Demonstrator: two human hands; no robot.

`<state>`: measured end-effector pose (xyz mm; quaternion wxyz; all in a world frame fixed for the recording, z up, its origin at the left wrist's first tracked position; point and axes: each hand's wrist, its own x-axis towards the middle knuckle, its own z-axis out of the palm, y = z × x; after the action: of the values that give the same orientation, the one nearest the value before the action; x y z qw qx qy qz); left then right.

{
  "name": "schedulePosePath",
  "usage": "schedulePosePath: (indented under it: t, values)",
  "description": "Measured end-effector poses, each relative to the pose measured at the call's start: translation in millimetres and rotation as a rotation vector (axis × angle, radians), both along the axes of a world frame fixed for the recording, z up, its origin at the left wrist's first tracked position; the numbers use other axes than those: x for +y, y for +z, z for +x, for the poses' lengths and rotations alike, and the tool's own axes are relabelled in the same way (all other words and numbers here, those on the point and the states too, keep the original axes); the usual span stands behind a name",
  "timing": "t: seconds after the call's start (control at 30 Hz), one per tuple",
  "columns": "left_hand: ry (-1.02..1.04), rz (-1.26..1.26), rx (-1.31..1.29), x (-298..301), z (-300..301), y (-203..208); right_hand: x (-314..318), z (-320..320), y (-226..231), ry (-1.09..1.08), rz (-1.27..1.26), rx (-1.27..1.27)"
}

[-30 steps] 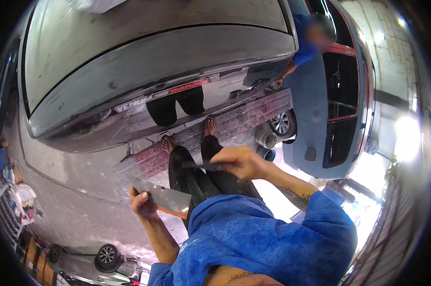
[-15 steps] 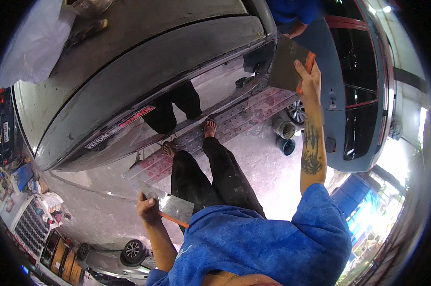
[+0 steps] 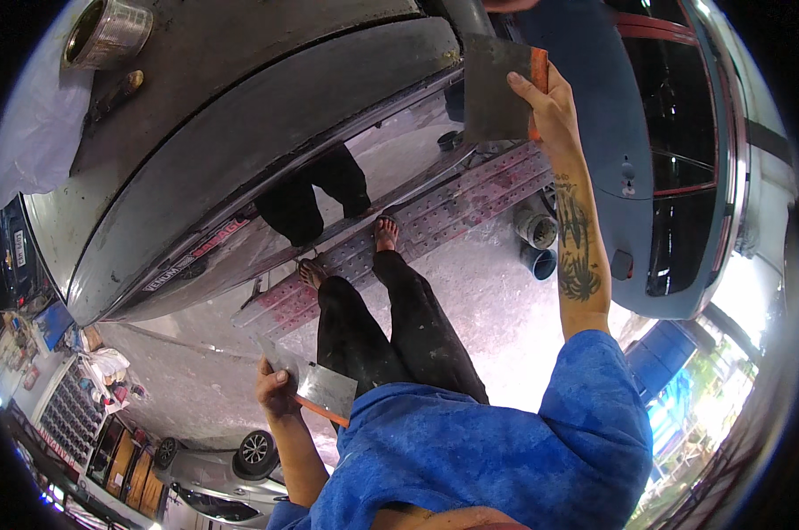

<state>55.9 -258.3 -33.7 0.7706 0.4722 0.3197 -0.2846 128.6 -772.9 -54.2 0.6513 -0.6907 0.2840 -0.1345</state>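
My right hand (image 3: 554, 110) is stretched far forward, wrapped round the orange-edged grip of a wide putty spreader (image 3: 496, 88). Its flat metal blade points left, close to the far corner of the grey car panel (image 3: 267, 124); whether it touches cannot be made out. Down near my waist, my left hand (image 3: 276, 393) grips a second putty spreader (image 3: 327, 387), shiny and orange along one edge, with the thumb on top. What lies under that thumb is partly hidden. My bare feet stand on a perforated metal plank (image 3: 452, 208) beside the car.
On the car's top rest an open metal can (image 3: 108, 35), a dark-handled tool (image 3: 117, 93) and white plastic sheeting (image 3: 28, 132). Two buckets (image 3: 538, 261) stand on the floor past the plank. A blue-grey car (image 3: 594, 132) is at the right. Part of another person's arm (image 3: 510, 4) shows at the top.
My right hand has moved forward and a little left with its spreader. The left hand stays nearly where it was. More of the metal can shows, and less of the other person.
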Motion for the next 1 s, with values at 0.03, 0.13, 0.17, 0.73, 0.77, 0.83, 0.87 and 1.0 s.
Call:
schedulePosePath:
  t: [0.03,0.13,0.17,0.73,0.77,0.83,0.87,1.0]
  values:
    - [-0.012,-0.020,-0.006,-1.9,-0.7,0.1,7.9,-0.1,3.3,-0.037,0.082,0.001]
    - [-0.019,-0.010,0.001,-10.7,-3.5,0.4,45.6,-13.7,11.5,-0.093,0.569,-0.029]
    - [-0.006,0.005,0.013,-15.2,-4.4,-0.4,64.8,-16.1,6.5,-0.159,0.643,-0.002]
    - [0.048,0.040,0.066,-14.3,-9.4,-3.8,-33.7,-4.1,-44.2,0.126,-0.070,-0.097]
    - [0.040,0.062,0.082,-14.2,-11.0,-3.9,-36.3,-0.4,-45.3,0.159,-0.110,-0.109]
    - [0.057,0.060,0.087,-13.9,-13.9,-4.4,-32.4,4.4,-43.3,0.120,-0.150,-0.063]
    - [0.045,0.079,0.090,-13.4,-15.3,-4.9,-27.1,6.9,-42.2,0.069,-0.172,0.005]
    - [0.017,0.087,0.098,-9.6,-19.3,-7.1,4.6,15.6,-43.9,0.157,-0.043,-0.151]
